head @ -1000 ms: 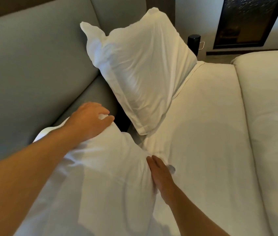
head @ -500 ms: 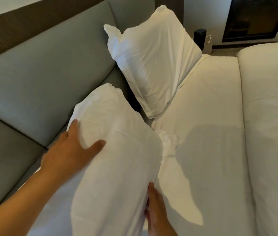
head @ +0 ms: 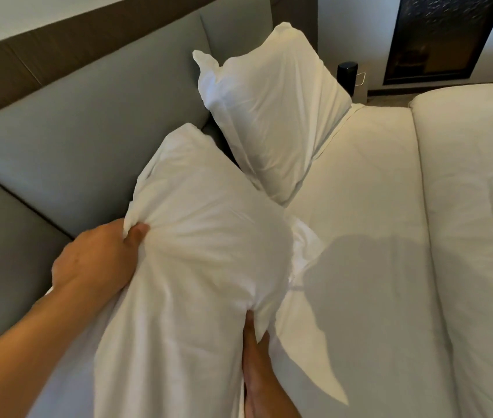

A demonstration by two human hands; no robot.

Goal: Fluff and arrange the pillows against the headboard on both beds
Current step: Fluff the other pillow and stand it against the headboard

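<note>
A white near pillow (head: 203,251) stands tilted between my hands, its top near the grey padded headboard (head: 88,116). My left hand (head: 97,260) pinches a fold of its case on the left edge. My right hand (head: 256,357) presses into its right side, fingers sunk in the fabric. A second white far pillow (head: 272,110) leans upright against the headboard further along, just behind the near one.
The white sheet (head: 360,236) covers the mattress to the right of the pillows. A thick white duvet (head: 474,206) lies folded back along the right. A black cylinder (head: 347,76) stands beyond the bed's far end, by a dark framed panel (head: 444,37).
The near pillow has been raised from lying low to standing up toward the headboard. My left hand went from flat on it to pinching its edge; my right hand slid down its side.
</note>
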